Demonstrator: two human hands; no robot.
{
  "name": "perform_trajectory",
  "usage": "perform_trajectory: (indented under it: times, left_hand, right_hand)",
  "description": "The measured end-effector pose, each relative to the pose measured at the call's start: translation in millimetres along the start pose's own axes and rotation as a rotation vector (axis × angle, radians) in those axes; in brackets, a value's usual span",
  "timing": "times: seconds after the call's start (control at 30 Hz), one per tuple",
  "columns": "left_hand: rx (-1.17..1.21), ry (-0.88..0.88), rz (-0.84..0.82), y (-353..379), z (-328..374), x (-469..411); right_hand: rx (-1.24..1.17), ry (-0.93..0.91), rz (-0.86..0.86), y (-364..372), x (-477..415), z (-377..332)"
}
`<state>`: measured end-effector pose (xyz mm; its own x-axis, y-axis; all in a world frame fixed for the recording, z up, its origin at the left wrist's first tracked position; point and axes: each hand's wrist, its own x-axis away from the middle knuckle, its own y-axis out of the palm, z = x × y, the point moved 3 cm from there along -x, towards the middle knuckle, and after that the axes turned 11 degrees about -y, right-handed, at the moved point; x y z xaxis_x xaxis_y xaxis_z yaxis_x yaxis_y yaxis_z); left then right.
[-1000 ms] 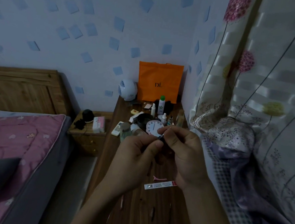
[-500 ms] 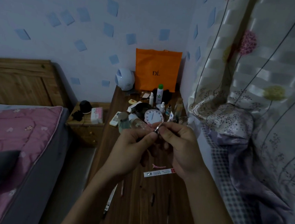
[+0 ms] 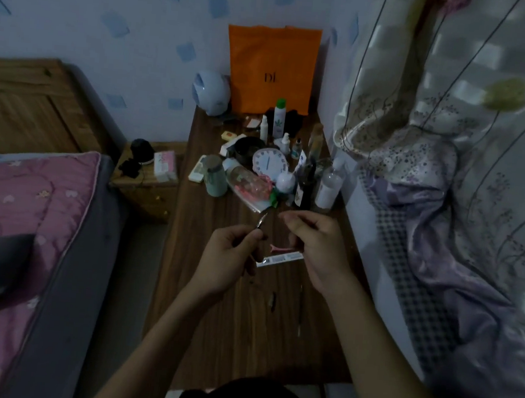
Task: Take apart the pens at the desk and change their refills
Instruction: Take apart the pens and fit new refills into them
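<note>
Head view, left hand point(image 3: 233, 254): is gripping the pen point(image 3: 260, 225), its tip pointing up beyond the fingers.
Right hand point(image 3: 317, 247): is curling beside that tip, apart from it; whether it holds anything I cannot tell.

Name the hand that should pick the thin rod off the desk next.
Right, probably. The left hand grips the pen, so it is busy. The rod lies on the desk nearer the right hand and its forearm. Whether that hand's curled fingers already hold a part is unclear.

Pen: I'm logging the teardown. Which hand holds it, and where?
The left hand pinches the pen just below its metal tip; the right hand is apart, contents unclear.
</note>
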<state>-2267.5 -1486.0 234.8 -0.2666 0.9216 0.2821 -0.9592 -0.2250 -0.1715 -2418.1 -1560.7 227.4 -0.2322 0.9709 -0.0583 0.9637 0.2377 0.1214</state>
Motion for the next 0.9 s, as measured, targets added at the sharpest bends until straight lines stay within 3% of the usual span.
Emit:
perform_trajectory:
  times: [0.2,0.43,0.63,0.9]
  left_hand:
    - [-0.073,-0.15,0.065,10,-77,-7]
    - [-0.203,-0.276,0.073,17,-167,-14]
    - [-0.323,-0.321,0.077,15,-211,-21]
    - [-0.316,-0.355,0.089,14,-224,-20]
  right_hand:
    - [0.267,0.241,0.108,-46,12,88]
    - [0.65,0.435,-0.1,-36,39,172]
    - [0.854,0.451,-0.163,-32,38,217]
    - [1.065,0.503,-0.151,-18,39,253]
